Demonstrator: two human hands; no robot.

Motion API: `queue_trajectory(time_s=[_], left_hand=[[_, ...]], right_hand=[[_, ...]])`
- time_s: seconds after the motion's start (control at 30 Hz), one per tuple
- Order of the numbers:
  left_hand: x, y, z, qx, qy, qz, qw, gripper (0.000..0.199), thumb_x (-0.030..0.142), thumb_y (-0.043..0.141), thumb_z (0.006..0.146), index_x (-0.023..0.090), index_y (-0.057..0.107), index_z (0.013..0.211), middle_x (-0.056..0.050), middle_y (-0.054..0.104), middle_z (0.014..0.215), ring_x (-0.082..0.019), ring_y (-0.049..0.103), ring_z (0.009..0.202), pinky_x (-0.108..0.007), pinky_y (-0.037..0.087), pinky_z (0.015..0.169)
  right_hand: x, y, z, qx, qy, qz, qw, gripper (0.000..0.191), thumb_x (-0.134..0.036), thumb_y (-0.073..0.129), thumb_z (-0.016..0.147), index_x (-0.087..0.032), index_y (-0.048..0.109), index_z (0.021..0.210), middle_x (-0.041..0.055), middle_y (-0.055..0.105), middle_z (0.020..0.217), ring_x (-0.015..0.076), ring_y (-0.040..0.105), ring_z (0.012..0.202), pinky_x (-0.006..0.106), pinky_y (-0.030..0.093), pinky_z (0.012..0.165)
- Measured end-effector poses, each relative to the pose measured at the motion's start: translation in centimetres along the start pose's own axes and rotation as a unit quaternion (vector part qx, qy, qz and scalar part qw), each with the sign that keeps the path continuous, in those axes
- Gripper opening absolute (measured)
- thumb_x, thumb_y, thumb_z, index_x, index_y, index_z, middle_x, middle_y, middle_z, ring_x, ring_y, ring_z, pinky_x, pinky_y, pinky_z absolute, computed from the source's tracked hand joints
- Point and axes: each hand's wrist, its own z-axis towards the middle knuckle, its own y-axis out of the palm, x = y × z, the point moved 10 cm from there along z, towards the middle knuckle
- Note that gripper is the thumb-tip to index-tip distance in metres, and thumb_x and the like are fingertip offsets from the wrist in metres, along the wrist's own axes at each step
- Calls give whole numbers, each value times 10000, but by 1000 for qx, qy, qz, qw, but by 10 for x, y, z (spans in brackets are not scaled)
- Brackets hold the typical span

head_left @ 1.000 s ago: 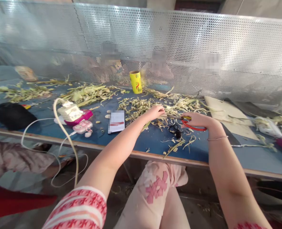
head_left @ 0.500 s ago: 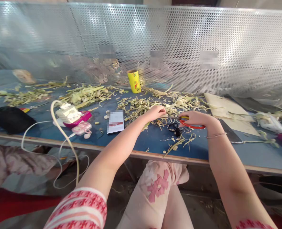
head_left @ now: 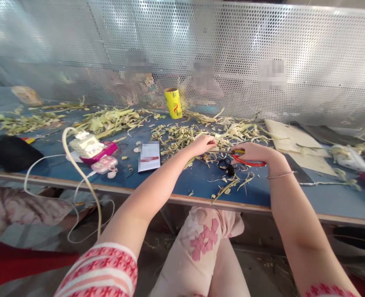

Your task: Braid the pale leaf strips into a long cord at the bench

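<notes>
One-handed hold on red-handled scissors (head_left: 253, 163) over the blue tabletop (head_left: 176, 187), right grip (head_left: 253, 152) clamped about the handles, blades pointing leftward. Left grip (head_left: 204, 144) with fingers curled close near the blade end; cannot tell whether clamped on anything. Just nearer than the scissors, a tangle of black cord (head_left: 229, 169) on the tabletop; beyond both grips, a spread of pale, dry-looking peelings (head_left: 182, 138). Off to the left, a pale-screened phone (head_left: 149, 156), then a white adapter (head_left: 86, 144) on a magenta block (head_left: 109, 148), beside a pink case (head_left: 104, 164). Farther back, a yellow tube (head_left: 173, 103) on end before a perforated metal panel (head_left: 201, 37); to the right, flat cardboard (head_left: 286, 134).
</notes>
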Motion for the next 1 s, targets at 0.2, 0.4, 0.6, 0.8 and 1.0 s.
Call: queue_trajectory(time_s=[0.2,0.4,0.6,0.8,1.0], left_hand=[[-1,2,0,-7,10,10,1000,121,239,555,808,146,631,822,-34,635,780,-128,550,699,-263,397,668],[2,3,-1,-15,10,9,1000,126,248,545,816,152,624,798,-30,630,767,-126,544,684,-258,380,645],[7,0,-2,-10,14,2,1000,97,215,545,810,152,617,799,-23,639,774,-125,553,701,-262,391,672],[10,-1,-2,-6,21,8,1000,86,201,549,809,148,614,789,-22,634,779,-125,545,710,-267,396,688],[9,-2,-1,-4,21,6,1000,85,204,554,809,149,615,790,-21,632,776,-126,548,715,-271,397,698]], right_hand=[[-2,-2,-2,5,8,2,1000,536,-610,633,664,-309,658,1106,14,684,1096,231,637,940,309,488,757],[-6,-3,-2,12,4,2,1000,521,-612,619,678,-308,664,1099,15,691,1079,233,640,921,315,489,757],[-8,-3,-1,15,-4,-7,1000,550,-650,607,667,-310,670,1094,15,690,1080,236,639,942,315,492,771],[-9,-3,-2,9,-5,-3,1000,596,-669,611,653,-296,667,1114,23,674,1127,253,622,997,331,485,821],[-7,-4,-3,6,-2,2,1000,594,-666,611,655,-299,667,1119,16,680,1109,244,622,980,324,479,826]])
